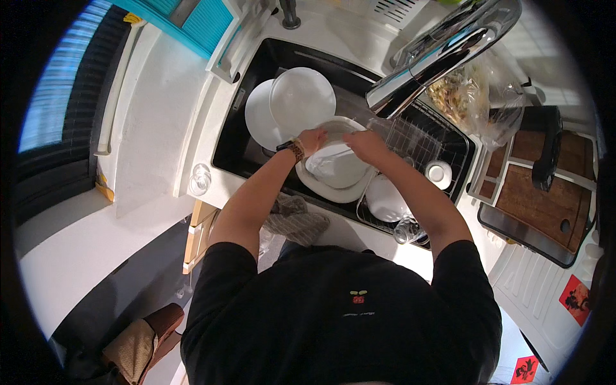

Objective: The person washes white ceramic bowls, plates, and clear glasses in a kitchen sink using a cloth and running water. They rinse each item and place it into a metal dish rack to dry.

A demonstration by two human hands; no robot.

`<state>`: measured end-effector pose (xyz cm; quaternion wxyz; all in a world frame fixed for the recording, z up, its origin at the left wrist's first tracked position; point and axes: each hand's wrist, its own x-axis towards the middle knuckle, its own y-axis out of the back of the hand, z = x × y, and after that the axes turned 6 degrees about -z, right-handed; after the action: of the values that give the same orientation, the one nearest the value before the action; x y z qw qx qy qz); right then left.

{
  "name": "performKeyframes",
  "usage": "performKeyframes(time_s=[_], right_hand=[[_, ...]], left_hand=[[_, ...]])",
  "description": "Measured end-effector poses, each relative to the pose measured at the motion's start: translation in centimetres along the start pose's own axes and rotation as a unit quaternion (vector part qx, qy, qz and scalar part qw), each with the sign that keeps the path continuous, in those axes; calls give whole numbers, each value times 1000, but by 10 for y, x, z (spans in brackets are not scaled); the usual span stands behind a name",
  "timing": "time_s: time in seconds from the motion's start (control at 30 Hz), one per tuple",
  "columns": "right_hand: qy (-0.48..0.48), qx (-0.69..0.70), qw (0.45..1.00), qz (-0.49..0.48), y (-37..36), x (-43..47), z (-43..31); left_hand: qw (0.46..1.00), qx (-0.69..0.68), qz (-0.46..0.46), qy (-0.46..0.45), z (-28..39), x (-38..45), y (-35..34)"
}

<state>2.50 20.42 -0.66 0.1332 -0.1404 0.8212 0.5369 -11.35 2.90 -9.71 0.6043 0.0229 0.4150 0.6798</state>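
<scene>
A white oval dish (337, 166) sits inside a larger white oval dish (332, 195) over the black sink (231, 149). My left hand (313, 140), with a watch and a patterned band at the wrist, rests at the upper left of the inner dish; its fingertips are partly hidden. At the upper right, my right hand (366, 147) has its fingers curled on that dish's rim. Two large round white plates overlap beyond my left hand: the front plate (302, 98) covers part of the rear plate (262, 115).
The chrome faucet (409, 79) reaches over the sink. A wire rack (414, 130) holds a white bowl (385, 198), a small white cup (438, 174) and a drinking glass (408, 231). Another glass (199, 179) stands at left. Wooden cutting boards (539, 207) stand right; a striped cloth (298, 224) hangs in front.
</scene>
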Motion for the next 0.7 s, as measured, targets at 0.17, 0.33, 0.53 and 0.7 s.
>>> performKeyframes(time_s=[0.17, 0.33, 0.53, 0.7], right_hand=[[12, -74, 996, 42, 12, -20, -14], [37, -78, 996, 22, 28, -24, -30], [76, -54, 995, 47, 22, -34, -21], [138, -27, 983, 121, 13, -32, -15]], left_hand=[[961, 219, -160, -51, 27, 39, 5], [915, 354, -195, -4, 4, 78, -29], [928, 327, -180, 8, 42, 56, -6], [948, 281, -149, 23, 57, 26, 19]])
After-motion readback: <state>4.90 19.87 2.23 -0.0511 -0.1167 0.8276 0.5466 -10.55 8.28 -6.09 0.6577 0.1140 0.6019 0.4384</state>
